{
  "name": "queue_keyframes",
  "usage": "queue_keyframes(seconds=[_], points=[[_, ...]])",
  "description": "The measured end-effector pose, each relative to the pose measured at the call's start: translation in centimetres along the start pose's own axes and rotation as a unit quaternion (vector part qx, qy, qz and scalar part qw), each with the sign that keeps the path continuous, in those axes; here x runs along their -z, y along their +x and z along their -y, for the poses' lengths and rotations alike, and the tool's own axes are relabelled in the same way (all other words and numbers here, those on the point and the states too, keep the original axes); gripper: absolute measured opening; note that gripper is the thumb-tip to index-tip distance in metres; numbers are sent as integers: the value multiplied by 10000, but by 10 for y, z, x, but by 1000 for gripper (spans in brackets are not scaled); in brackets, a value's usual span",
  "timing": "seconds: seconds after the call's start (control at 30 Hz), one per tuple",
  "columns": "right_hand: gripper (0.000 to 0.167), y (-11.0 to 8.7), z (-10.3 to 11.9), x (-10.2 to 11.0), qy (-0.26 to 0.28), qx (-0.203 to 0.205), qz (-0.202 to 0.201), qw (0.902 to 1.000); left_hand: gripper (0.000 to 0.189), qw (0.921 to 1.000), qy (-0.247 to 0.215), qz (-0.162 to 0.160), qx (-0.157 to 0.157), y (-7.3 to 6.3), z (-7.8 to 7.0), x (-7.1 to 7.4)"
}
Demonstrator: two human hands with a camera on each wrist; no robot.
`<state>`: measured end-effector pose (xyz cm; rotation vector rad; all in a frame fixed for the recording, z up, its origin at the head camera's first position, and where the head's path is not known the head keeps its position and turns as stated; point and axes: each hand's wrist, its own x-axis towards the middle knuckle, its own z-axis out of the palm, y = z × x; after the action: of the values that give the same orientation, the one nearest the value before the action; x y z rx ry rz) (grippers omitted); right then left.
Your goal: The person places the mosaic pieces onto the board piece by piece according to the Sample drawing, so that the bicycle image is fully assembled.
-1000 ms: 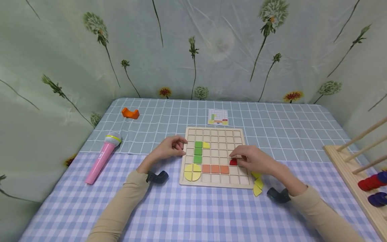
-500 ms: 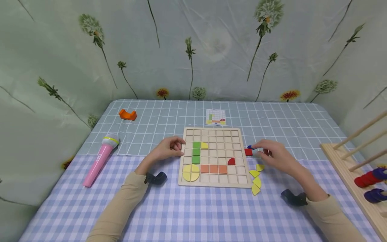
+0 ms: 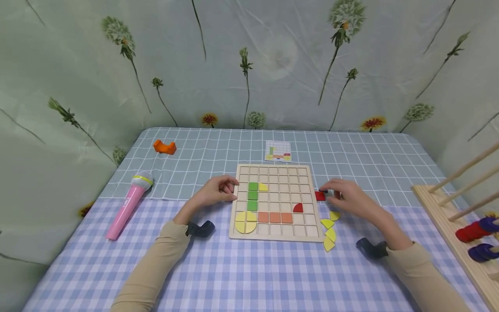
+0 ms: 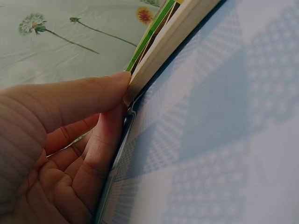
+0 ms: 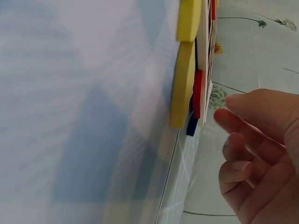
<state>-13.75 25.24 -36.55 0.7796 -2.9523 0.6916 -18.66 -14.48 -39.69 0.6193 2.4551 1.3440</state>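
A wooden grid board [image 3: 288, 193] lies on the table, bearing green, yellow, orange and red pieces. My left hand [image 3: 215, 190] holds its left edge; in the left wrist view, thumb and forefinger meet the board's rim. My right hand [image 3: 347, 197] hovers off the board's right side, thumb and forefinger apart with nothing between them. Just by its fingertips, a red square piece [image 3: 320, 196] lies against the board's edge. In the right wrist view, a blue piece [image 5: 191, 125] shows beyond the red one; the fingers mostly hide it in the head view.
Several yellow quarter-round pieces [image 3: 330, 234] lie off the board's lower right. A printed pattern card [image 3: 278, 151] sits behind the board. Leftward are a pink toy microphone [image 3: 127, 208] and an orange curved block [image 3: 165, 147]. A wooden peg rack [image 3: 448, 225] stands at right.
My right hand has left the red quarter-round piece on the board and moved right, to beside the red square and blue piece. My left hand stays at the board's edge.
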Motion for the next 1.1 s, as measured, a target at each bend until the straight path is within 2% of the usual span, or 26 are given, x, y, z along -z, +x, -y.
queue_keyframes(seconds=[0.23, 0.43, 0.63, 1.1], points=[[28, 9, -3, -9, 86, -23, 182, 9998, 41, 9999, -79, 39, 114, 0, 0, -1], [31, 8, -7, -10, 275, -106, 293, 9991, 41, 9999, -115, 32, 92, 1, -2, -1], [31, 7, -5, -10, 189, -297, 388, 9986, 42, 9998, -166, 32, 72, 1, -2, -1], [28, -3, -7, -4, 6, -483, 223, 9986, 40, 9999, -79, -15, 127, 0, -3, -1]])
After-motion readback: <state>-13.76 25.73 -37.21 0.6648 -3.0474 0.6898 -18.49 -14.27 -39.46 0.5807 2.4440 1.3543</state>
